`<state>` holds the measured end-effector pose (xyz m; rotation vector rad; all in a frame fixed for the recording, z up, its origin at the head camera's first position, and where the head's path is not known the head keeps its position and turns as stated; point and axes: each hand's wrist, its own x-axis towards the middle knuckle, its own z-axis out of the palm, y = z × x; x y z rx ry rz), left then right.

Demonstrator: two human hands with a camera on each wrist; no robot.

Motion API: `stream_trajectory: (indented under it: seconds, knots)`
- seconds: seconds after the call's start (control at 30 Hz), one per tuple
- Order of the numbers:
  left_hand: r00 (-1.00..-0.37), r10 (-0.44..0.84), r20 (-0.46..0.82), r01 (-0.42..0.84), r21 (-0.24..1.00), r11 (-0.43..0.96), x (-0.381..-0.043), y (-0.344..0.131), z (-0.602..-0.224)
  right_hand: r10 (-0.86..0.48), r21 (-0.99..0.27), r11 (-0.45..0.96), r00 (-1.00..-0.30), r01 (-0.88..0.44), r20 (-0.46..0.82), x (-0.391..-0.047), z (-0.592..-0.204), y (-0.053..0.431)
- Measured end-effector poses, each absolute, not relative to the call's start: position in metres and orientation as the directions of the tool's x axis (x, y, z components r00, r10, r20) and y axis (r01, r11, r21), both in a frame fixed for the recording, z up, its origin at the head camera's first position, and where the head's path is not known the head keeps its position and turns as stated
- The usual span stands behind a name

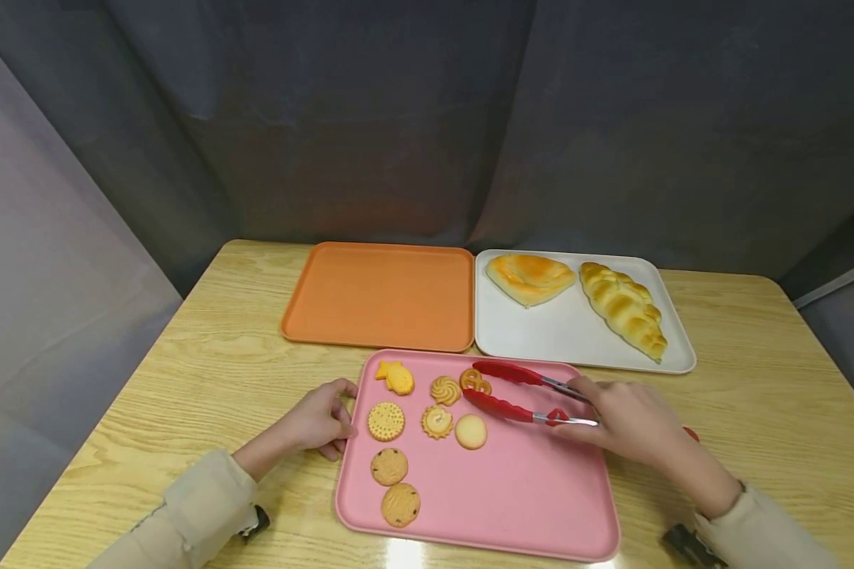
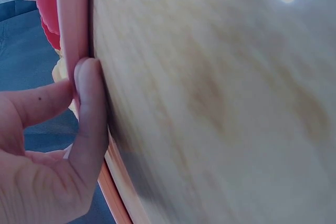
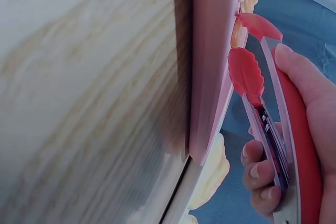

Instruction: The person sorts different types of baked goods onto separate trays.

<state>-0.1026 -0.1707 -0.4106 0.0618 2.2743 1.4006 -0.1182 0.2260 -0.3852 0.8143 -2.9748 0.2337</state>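
Observation:
My right hand [image 1: 629,419] grips red-tipped metal tongs [image 1: 515,411], their two red heads spread on either side of a pretzel-shaped cookie [image 1: 475,382] on the pink tray [image 1: 527,490]. In the right wrist view the fingers curl round the tongs' arms [image 3: 302,145]. At the tray's left edge, my left hand [image 1: 320,419] pinches the rim between thumb and finger, as the left wrist view shows. Near the pretzel lie a swirl cookie [image 1: 445,390], a scalloped cookie [image 1: 437,422] and a plain round one [image 1: 471,431].
Down the tray's left side run a fish-shaped cracker [image 1: 397,378], a dotted round cracker [image 1: 386,421] and two chip cookies [image 1: 389,466]. Behind are an orange tray [image 1: 380,296] and a white tray [image 1: 534,336] bearing a pastry [image 1: 530,278] and a braided loaf [image 1: 622,308].

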Motion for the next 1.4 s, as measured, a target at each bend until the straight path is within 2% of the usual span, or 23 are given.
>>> stream_trajectory:
  seconds: [0.3, 0.87, 1.4]
  knots:
    - [-0.893, 0.269, -0.362, -0.203, 0.855, 0.476, -0.103, -0.171, -0.409, -0.507, -0.142, 0.846, -0.858, -0.514, 0.085, -0.118, -0.385, 0.227]
    - [-0.894, 0.268, -0.360, -0.196, 0.850, 0.489, -0.103, -0.171, -0.411, -0.537, -0.164, 0.807, -0.821, -0.567, 0.195, -0.127, -0.375, 0.224]
    - [-0.891, 0.277, -0.360, -0.201, 0.859, 0.471, -0.103, -0.171, -0.414, -0.515, -0.158, 0.830, -0.844, -0.535, 0.152, -0.156, -0.366, 0.210]
